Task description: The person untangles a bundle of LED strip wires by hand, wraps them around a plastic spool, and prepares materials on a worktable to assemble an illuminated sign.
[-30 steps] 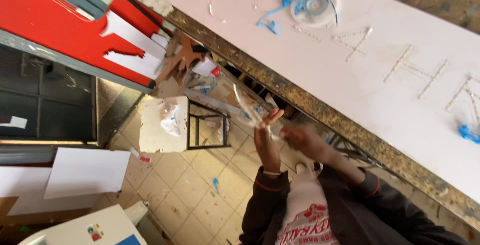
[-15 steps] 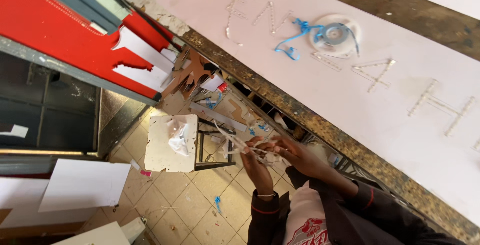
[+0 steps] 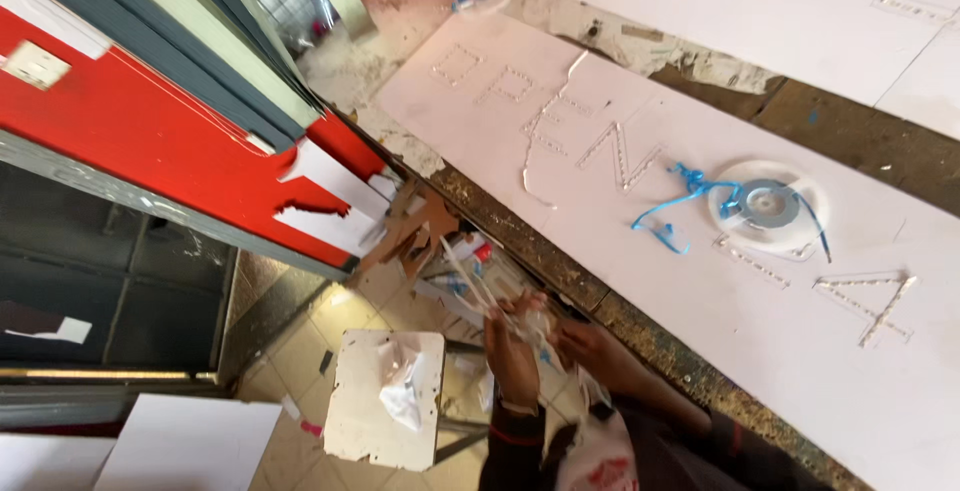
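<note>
Both hands, left hand (image 3: 512, 351) and right hand (image 3: 585, 343), still pinching thin white strips (image 3: 470, 281) (fingers closed); view now shifting toward white board (image 3: 620, 211).

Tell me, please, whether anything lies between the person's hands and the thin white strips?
Nothing visible does: the left hand and right hand both already grip the thin white strips, held together below the table edge.

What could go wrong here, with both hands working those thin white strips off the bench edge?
The strips stick out loosely past the left hand and right hand and might snag the clutter under the bench. A dropped strip would probably land on the floor by the stool. The blue wire trailing from the reel could catch a sleeve.
</note>
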